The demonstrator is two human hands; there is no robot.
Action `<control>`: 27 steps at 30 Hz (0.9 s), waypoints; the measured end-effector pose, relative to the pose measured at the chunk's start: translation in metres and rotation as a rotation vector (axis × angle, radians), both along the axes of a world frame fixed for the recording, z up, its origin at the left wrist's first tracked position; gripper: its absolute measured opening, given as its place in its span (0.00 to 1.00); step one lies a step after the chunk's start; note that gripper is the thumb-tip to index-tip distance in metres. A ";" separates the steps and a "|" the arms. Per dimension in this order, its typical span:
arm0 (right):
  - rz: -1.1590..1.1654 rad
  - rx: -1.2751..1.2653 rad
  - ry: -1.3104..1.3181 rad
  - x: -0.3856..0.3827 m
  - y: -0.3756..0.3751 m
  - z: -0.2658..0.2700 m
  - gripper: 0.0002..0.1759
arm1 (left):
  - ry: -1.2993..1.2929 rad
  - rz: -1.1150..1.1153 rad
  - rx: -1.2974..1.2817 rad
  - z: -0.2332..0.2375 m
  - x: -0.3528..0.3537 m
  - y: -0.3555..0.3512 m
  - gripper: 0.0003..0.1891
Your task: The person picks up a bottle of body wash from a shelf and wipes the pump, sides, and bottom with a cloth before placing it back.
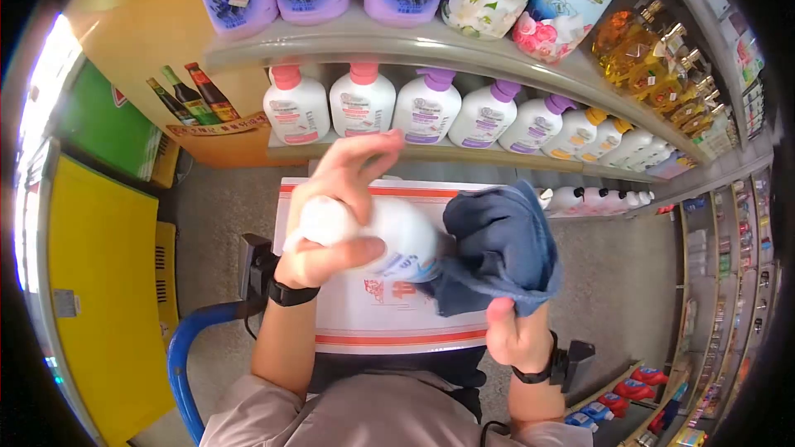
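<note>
My left hand (341, 199) is closed around a white lotion-type bottle (406, 236), tilted on its side with its white cap end (325, 219) toward the left. Motion blurs its blue lettering. A dark blue cloth (501, 236) is bunched against the bottle's right end. My right hand (520, 338) grips the cloth from below; the thumb shows, while the fingers are hidden in the fabric. Below both hands is a white cardboard box (373, 310) with red stripes and red print.
Ahead, a shelf (381, 37) carries purple and floral bottles above white pump bottles (362, 108) with pink, purple and orange tops. Amber bottles (650, 58) stand farther right. A blue metal bar (176, 364) curves at my left, near a yellow panel (99, 281). More stocked shelves line the right.
</note>
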State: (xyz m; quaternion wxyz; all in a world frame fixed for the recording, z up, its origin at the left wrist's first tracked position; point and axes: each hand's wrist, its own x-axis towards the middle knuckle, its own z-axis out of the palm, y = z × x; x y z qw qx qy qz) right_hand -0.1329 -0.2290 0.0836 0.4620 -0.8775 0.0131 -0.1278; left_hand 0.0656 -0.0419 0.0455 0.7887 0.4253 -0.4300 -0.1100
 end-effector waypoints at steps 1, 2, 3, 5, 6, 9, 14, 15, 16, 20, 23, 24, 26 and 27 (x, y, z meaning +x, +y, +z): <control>0.066 0.032 -0.027 0.009 0.004 0.003 0.38 | -0.090 -0.033 0.008 0.007 -0.001 -0.003 0.12; 0.134 0.066 -0.052 0.018 0.009 0.005 0.41 | -0.182 -0.068 0.015 0.016 -0.002 -0.006 0.12; 0.203 0.102 -0.073 0.028 0.013 0.008 0.45 | -0.263 -0.062 0.157 0.031 -0.004 -0.004 0.13; 0.213 0.120 -0.250 0.044 0.029 -0.001 0.47 | -0.451 -0.060 0.307 0.046 -0.008 -0.009 0.19; 0.198 0.088 -0.381 0.056 0.036 -0.006 0.48 | -0.534 -0.002 0.379 0.047 -0.009 -0.011 0.23; 0.035 0.346 -0.390 0.066 0.037 -0.024 0.33 | -0.404 0.033 0.342 0.025 -0.016 -0.020 0.30; -0.069 0.364 -0.422 0.073 0.034 -0.050 0.22 | -0.011 0.147 0.100 -0.038 -0.042 -0.025 0.40; -0.095 0.425 -0.362 0.071 0.034 -0.060 0.21 | 0.096 0.168 0.124 -0.044 -0.053 -0.022 0.43; -0.120 0.486 -0.300 0.066 0.036 -0.066 0.20 | 0.204 0.191 0.149 -0.049 -0.066 -0.019 0.45; -0.207 0.371 0.051 0.054 0.033 -0.114 0.20 | 0.433 0.297 0.093 -0.045 -0.074 -0.021 0.51; -0.212 0.408 0.094 0.052 0.039 -0.094 0.22 | 0.523 0.281 0.130 -0.069 -0.068 -0.001 0.47; -0.193 0.481 0.126 0.051 0.041 -0.089 0.23 | 0.511 0.276 0.167 -0.067 -0.070 0.001 0.47; -0.181 0.630 0.093 0.048 0.045 -0.067 0.24 | 0.474 0.265 0.224 -0.061 -0.066 0.000 0.48; -0.184 0.674 0.056 0.045 0.049 -0.057 0.25 | 0.493 0.326 0.205 -0.062 -0.073 -0.006 0.49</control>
